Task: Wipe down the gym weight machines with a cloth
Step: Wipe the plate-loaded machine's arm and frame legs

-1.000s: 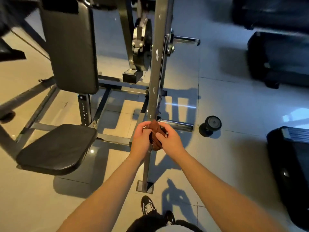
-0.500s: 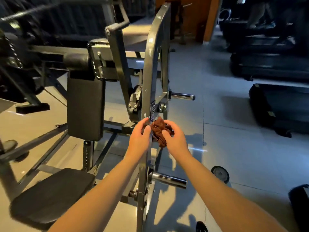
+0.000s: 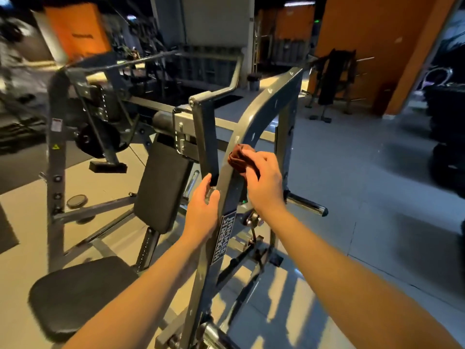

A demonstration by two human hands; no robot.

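Right hand [image 3: 264, 183] pinches cloth [image 3: 237, 157] on frame bar [image 3: 253, 128], cloth partly hidden; left hand [image 3: 202, 212] grips frame bar lower.

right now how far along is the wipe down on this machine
Done: the cloth has climbed the grey upright from near its foot. In hand: the right hand presses it on the curve, the left hand grips the upright below. Left, seemingly: top bend, back pad, seat.

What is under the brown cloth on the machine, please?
The brown cloth lies against the grey frame bar, held there by the right hand. The bar shows above and below it; the left hand grips it lower down. The patch directly beneath the cloth is covered.
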